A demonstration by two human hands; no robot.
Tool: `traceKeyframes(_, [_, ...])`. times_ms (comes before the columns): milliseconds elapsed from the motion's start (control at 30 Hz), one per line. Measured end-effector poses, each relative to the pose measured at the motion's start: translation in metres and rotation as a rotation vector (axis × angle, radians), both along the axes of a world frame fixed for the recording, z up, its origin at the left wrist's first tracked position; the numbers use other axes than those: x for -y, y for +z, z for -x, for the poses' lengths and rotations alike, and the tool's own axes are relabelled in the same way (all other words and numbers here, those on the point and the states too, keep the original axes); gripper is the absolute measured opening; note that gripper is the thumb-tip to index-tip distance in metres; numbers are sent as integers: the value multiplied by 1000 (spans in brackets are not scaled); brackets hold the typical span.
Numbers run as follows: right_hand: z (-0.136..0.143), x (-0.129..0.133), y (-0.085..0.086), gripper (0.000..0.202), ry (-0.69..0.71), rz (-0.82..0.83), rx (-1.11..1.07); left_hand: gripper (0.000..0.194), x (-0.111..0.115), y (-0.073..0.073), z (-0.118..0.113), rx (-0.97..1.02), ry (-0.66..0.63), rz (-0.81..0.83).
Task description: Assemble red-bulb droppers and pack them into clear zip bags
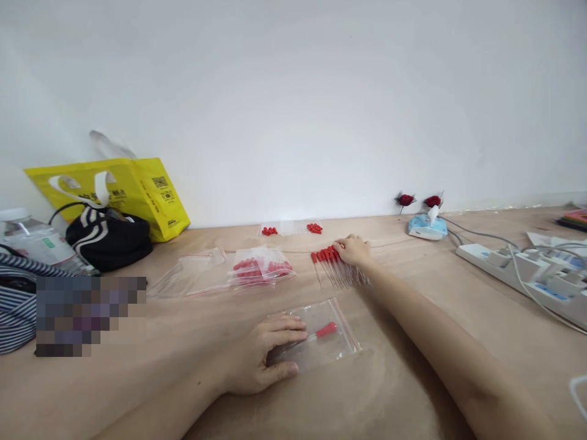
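My left hand lies fairly flat over the left part of a clear zip bag, thumb apart from the fingers. Inside that bag is one dropper with a red rubber bulb; its thin glass tube runs toward my fingertips. Farther off, my right hand is at the right end of a row of red-bulbed droppers, fingers bent and closed on a bulb there. The row lies side by side, bulbs away from me, tubes toward me. My palm hides some bulbs.
Filled zip bags with red bulbs and flat zip bags lie left of the row. More bagged droppers rest by the wall. At right are a tissue pack and power strip; at left, a yellow bag.
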State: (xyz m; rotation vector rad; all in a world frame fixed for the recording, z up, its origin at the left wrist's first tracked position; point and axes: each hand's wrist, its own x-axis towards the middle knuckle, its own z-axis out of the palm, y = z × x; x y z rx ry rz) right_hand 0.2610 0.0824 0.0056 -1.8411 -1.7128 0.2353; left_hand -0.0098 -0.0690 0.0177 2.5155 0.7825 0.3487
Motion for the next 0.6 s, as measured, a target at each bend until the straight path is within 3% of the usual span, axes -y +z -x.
traceKeyframes(167, [-3,-8,-2,18,23,21,-111,43,0,-2,0,15,-3,3])
traceKeyframes(333, [-20,0,8,24,80,20,-406,44,-1,1,-1,6,-17,-4])
traceKeyframes(467, [-41,27,17,32,140,-57,-650,43,1,6,-3,-50,12,3])
traceKeyframes(533, [-46,46,14,34,160,-98,-775,43,2,7,-4,-54,27,4])
traceKeyframes(600, [-46,67,5,34,178,-136,-1063,43,2,7,-4,-48,28,2])
